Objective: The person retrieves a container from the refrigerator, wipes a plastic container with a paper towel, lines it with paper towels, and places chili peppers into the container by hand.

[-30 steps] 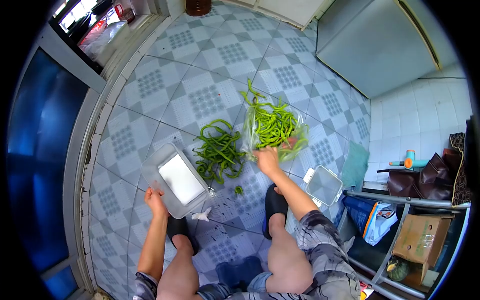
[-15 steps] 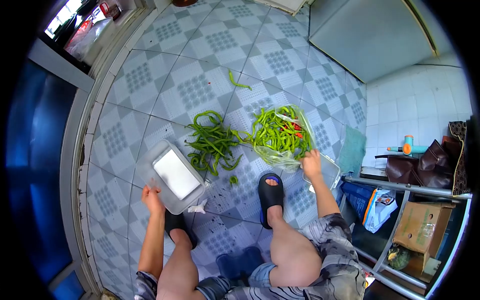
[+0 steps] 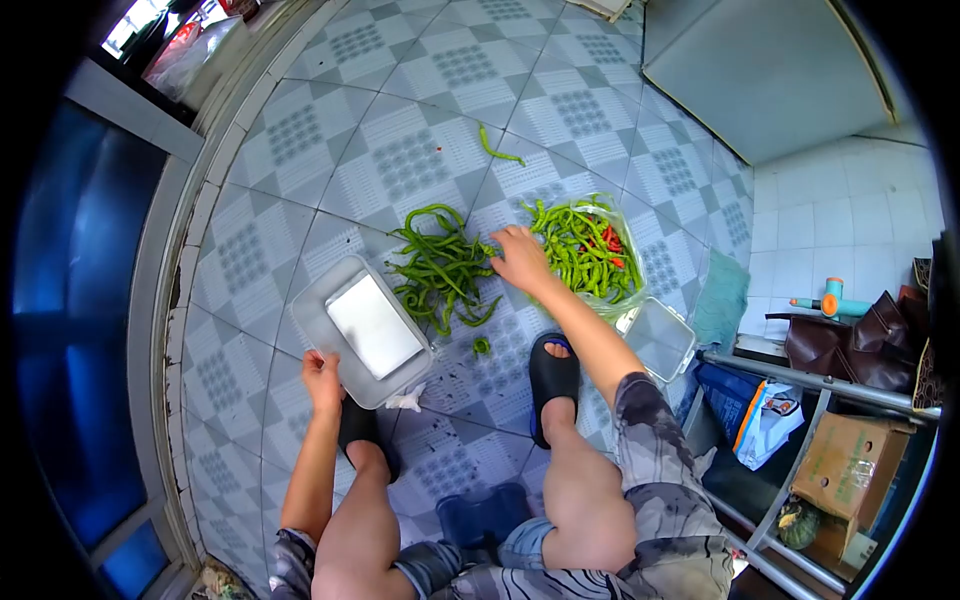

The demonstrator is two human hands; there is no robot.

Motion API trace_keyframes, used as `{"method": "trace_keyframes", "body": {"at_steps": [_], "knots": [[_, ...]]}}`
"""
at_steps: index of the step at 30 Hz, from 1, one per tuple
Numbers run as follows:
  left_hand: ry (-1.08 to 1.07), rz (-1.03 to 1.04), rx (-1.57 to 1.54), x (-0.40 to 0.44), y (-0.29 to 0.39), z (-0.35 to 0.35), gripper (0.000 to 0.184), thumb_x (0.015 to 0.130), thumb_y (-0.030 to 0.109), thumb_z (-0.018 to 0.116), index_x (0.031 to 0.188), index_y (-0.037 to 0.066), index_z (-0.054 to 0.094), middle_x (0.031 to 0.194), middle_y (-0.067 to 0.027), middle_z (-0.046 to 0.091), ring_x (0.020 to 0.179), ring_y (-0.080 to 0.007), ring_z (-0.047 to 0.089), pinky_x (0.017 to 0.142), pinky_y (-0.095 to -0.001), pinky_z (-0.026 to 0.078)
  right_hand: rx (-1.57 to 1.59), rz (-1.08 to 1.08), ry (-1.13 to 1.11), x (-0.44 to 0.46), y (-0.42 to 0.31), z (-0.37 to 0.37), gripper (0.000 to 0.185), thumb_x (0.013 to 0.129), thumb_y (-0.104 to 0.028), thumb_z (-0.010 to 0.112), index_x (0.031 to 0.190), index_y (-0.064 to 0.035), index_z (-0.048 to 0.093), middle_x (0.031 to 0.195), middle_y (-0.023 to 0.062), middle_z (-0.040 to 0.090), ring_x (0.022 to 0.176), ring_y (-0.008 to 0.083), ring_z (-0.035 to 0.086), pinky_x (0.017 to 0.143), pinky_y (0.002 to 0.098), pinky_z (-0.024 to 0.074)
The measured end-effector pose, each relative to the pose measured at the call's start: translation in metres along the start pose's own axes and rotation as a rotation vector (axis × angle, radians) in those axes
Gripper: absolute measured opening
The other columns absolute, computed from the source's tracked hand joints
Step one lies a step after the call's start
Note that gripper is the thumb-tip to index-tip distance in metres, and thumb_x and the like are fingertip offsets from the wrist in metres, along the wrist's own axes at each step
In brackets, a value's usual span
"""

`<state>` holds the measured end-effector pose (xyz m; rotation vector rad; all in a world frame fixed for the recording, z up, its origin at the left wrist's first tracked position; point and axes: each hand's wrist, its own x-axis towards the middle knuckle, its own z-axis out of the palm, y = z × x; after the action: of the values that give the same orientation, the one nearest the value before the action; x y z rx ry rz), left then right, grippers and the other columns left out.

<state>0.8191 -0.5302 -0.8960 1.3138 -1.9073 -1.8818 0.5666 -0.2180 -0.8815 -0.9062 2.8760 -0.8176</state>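
Note:
My left hand (image 3: 322,380) is at the lower left rim of a clear plastic container (image 3: 312,322), its fingers closed on the edge. A white rectangular pad (image 3: 374,326) lies inside the container. My right hand (image 3: 520,258) reaches across the floor with its fingers apart, at the right edge of a heap of long dark green peppers (image 3: 440,270). Whether the fingertips touch these peppers I cannot tell. Just right of that hand, a clear plastic bag (image 3: 636,285) holds lighter green peppers (image 3: 580,255) and a few red peppers (image 3: 613,240).
A clear lid-like tray (image 3: 660,340) lies right of the bag. One loose green pepper (image 3: 498,148) is farther off; a curled piece (image 3: 482,346) lies near my right slipper (image 3: 553,385). Crumpled white tissue (image 3: 406,398) is beside the container. A metal rack (image 3: 815,375) stands at right.
My right hand has moved left from the bag's lower edge to the heap of long green peppers. My left hand stays at the container's rim. The whole view has shifted slightly.

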Motion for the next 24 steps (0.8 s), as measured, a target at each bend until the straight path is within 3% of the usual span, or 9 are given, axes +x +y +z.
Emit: {"method": "trace_keyframes", "body": {"at_steps": [2,3,5,6,8,15,18,22,24], "knots": [[0.107,0.013,0.032,-0.002,0.001,0.002,0.030,0.076,0.008,0.060,0.101,0.002,0.047,0.094,-0.0078,0.053,0.087,-0.0162,0.049,0.081,-0.0300,0.040,-0.148,0.198,-0.229,0.006,-0.004,0.008,0.023,0.069,-0.014,0.065,0.090,-0.0064,0.061,0.097,0.0122,0.057,0.096,0.0296,0.050,0.082,0.0395,0.0432],[0.112,0.009,0.029,-0.005,0.006,0.006,0.030,0.076,0.008,0.060,0.101,0.002,0.047,0.094,-0.0078,0.053,0.087,-0.0162,0.049,0.081,-0.0300,0.040,-0.149,0.194,-0.233,0.009,0.001,0.014,0.023,0.069,-0.014,0.065,0.090,-0.0064,0.061,0.097,0.0122,0.057,0.096,0.0296,0.050,0.082,0.0395,0.0432],[0.323,0.155,0.054,-0.015,0.022,0.011,0.040,0.076,0.007,0.060,0.110,-0.001,0.040,0.115,-0.0140,0.043,0.109,-0.0240,0.040,0.098,-0.0353,0.028,-0.226,0.371,-0.256,0.011,0.011,0.025,0.021,0.068,-0.019,0.069,0.085,-0.0076,0.062,0.099,0.0108,0.057,0.096,0.0289,0.050,0.081,0.0394,0.0438],[0.333,0.149,0.050,-0.018,0.029,0.010,0.040,0.076,0.007,0.060,0.110,-0.001,0.040,0.115,-0.0140,0.043,0.109,-0.0240,0.040,0.098,-0.0353,0.028,-0.228,0.361,-0.263,0.008,0.016,0.022,0.021,0.068,-0.019,0.069,0.085,-0.0076,0.062,0.099,0.0108,0.057,0.096,0.0289,0.050,0.081,0.0394,0.0438],[0.292,0.325,0.071,-0.023,0.039,0.010,0.042,0.075,0.006,0.058,0.112,-0.002,0.039,0.124,-0.0170,0.037,0.120,-0.0281,0.032,0.104,-0.0373,0.019,0.021,0.384,-0.082,0.001,0.025,0.012,0.022,0.068,-0.022,0.069,0.086,-0.0096,0.064,0.098,0.0092,0.057,0.096,0.0292,0.050,0.081,0.0385,0.0438],[0.123,0.502,0.212,-0.061,0.072,0.046,0.041,0.074,-0.003,0.054,0.111,0.001,0.038,0.130,-0.0193,0.035,0.126,-0.0303,0.030,0.107,-0.0384,0.018,-0.172,0.142,-0.095,0.008,-0.001,0.013,0.031,0.069,-0.028,0.066,0.095,-0.0118,0.066,0.100,0.0093,0.057,0.101,0.0286,0.047,0.088,0.0412,0.0363],[-0.138,0.548,0.135,-0.076,0.077,0.054,0.041,0.071,-0.010,0.051,0.108,0.002,0.038,0.131,-0.0197,0.034,0.125,-0.0291,0.034,0.105,-0.0379,0.026,-0.401,0.192,-0.277,0.006,0.005,0.022,0.031,0.070,-0.029,0.064,0.093,-0.0083,0.065,0.101,0.0099,0.057,0.105,0.0277,0.045,0.090,0.0434,0.0324],[-0.232,0.521,0.097,-0.082,0.082,0.052,0.042,0.070,-0.009,0.051,0.108,0.002,0.038,0.130,-0.0203,0.036,0.125,-0.0302,0.034,0.105,-0.0381,0.024,-0.331,0.263,-0.113,-0.009,0.021,0.001,0.028,0.070,-0.026,0.062,0.088,-0.0043,0.063,0.097,0.0138,0.057,0.095,0.0307,0.050,0.082,0.0420,0.0393],[-0.094,0.562,0.279,-0.076,0.082,0.045,0.045,0.070,-0.008,0.052,0.112,0.001,0.037,0.128,-0.0213,0.038,0.125,-0.0313,0.034,0.105,-0.0382,0.023,-0.145,0.397,0.017,-0.019,0.031,-0.014,0.027,0.069,-0.023,0.061,0.085,-0.0015,0.061,0.089,0.0166,0.057,0.083,0.0339,0.054,0.073,0.0425,0.0436]]}}
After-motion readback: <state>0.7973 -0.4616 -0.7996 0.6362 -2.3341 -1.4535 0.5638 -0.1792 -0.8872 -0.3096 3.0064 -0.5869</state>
